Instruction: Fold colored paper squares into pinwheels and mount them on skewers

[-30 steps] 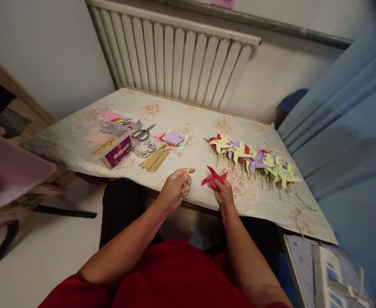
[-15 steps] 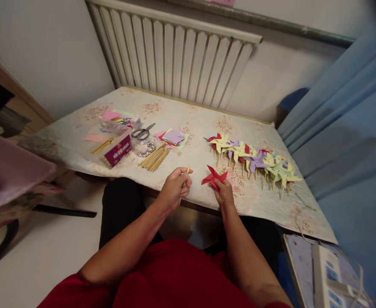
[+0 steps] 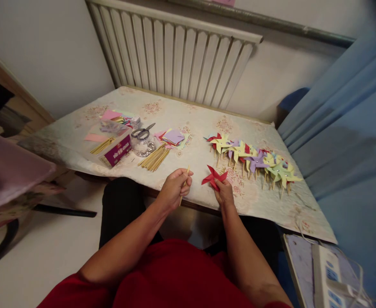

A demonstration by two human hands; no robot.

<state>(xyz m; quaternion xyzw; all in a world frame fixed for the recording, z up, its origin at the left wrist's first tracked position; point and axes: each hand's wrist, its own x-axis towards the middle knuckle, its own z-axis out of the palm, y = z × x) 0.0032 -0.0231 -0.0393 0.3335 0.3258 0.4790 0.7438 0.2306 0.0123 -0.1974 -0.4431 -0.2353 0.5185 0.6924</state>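
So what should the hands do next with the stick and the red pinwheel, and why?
Probably bring the wooden stick in the left hand over to the red pinwheel in the right hand. The two are apart, and the finished pinwheels on the table all sit on sticks.

**On the table and around it**

A row of finished pinwheels (image 3: pixel 255 160) lies at the right of the table (image 3: pixel 181 113). Left of centre lie a bundle of sticks (image 3: pixel 154 158), paper squares (image 3: pixel 173 137), scissors (image 3: pixel 143 131) and a purple box (image 3: pixel 117 150). A radiator (image 3: pixel 175 51) stands behind, a blue curtain (image 3: pixel 351 128) at the right
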